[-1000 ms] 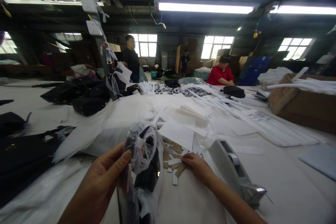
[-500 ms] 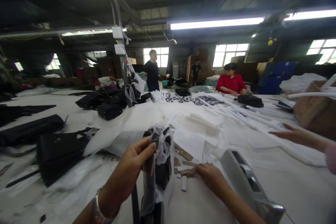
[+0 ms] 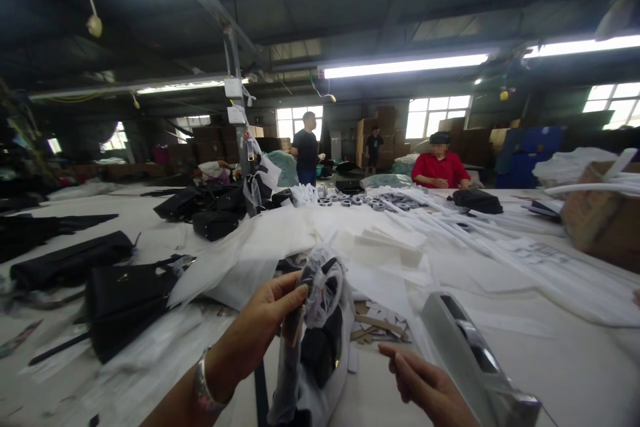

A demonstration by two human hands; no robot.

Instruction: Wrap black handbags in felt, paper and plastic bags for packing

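Note:
My left hand (image 3: 260,333) is closed around a black item wrapped in clear plastic (image 3: 320,327), holding it upright over the table. My right hand (image 3: 425,387) hovers low at the front with fingers curled and pinched; whether anything small is between them I cannot make out. Just beyond it lie small white and brown card strips (image 3: 373,327). A grey tape dispenser (image 3: 465,347) stands right of that hand.
The white table (image 3: 560,360) carries sheets of white wrapping, white rods, black bags (image 3: 125,293) at left and a cardboard box (image 3: 600,220) at right. A person in red (image 3: 440,167) sits at the far side; others stand farther back. A pole (image 3: 240,133) rises mid-table.
My right hand has lifted off the card strips and drawn back toward me. The view has swung up and left. Another person's hand that reached in at right has withdrawn.

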